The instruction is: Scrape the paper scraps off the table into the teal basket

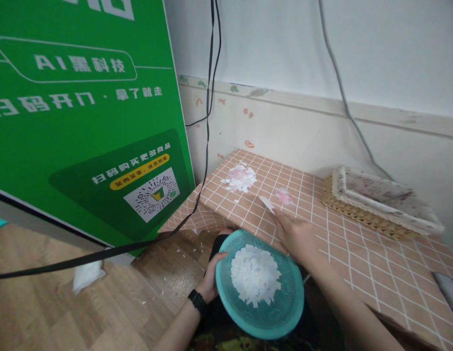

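My left hand (210,278) grips the left rim of a teal plastic colander (226,302), which sits tilted over my lap. A heap of small white paper-like scraps (255,275) fills its middle. My right hand (294,231) is closed on a flat white strip (266,204), whose far end points left over the tabletop; its exact kind I cannot make out. Beyond the strip lies a small pink-and-white patch of bits (284,196). A larger pile of white and pink scraps (241,177) is near the table's far left corner.
The table (343,253) has a brown cloth with white grid lines. A lined wicker basket (372,209) stands against the wall. A black cable (167,235) hangs across the left, before a green cabinet (83,122). White bits (180,251) litter the wooden floor.
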`<action>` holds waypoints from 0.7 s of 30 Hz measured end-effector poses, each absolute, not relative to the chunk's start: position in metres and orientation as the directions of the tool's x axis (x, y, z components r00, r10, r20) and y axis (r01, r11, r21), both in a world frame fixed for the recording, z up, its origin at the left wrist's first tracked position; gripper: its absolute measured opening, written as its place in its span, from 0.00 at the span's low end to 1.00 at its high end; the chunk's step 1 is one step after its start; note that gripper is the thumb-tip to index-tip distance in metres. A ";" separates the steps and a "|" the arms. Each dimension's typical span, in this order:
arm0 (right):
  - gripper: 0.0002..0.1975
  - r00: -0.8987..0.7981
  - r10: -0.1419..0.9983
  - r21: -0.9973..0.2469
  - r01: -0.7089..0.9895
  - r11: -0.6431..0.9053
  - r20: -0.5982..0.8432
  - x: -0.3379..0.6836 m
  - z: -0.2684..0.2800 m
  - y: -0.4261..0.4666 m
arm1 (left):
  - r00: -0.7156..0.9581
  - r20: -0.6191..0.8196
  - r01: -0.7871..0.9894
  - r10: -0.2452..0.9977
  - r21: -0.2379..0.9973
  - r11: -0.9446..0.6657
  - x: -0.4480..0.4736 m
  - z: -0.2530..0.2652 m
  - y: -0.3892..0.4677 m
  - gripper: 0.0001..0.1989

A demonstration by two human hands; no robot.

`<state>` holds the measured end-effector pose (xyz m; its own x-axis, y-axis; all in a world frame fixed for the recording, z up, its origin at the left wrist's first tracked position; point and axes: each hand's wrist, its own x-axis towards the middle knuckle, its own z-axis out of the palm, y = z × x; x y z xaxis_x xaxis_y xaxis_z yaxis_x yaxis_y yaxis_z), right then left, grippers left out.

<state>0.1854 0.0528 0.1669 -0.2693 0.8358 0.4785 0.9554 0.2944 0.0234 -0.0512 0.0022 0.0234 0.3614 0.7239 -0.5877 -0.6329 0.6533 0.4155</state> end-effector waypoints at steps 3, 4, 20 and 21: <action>0.17 -0.080 0.833 -0.018 0.994 0.107 0.547 0.207 0.181 0.066 | 0.372 -0.589 -0.624 0.717 0.414 0.663 -0.050 0.023 0.003 0.12; 0.17 -0.042 0.823 -0.062 0.994 0.094 0.567 0.210 0.186 0.072 | 0.388 -0.593 -0.616 0.706 0.403 0.677 -0.049 0.023 0.003 0.12; 0.13 -0.356 0.887 -0.487 0.742 0.460 0.295 0.190 0.220 0.174 | 0.406 -0.625 -0.600 0.667 0.368 0.710 -0.052 0.023 0.003 0.15; 0.13 -0.369 0.886 -0.504 0.729 0.463 0.281 0.192 0.223 0.176 | 0.405 -0.628 -0.596 0.664 0.369 0.713 -0.052 0.022 0.003 0.15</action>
<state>0.1916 0.1759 0.2228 -0.3687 0.8860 0.2812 0.7289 0.4633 -0.5040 -0.0517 0.0025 0.0222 0.4054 0.6639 -0.6284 -0.5959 0.7132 0.3691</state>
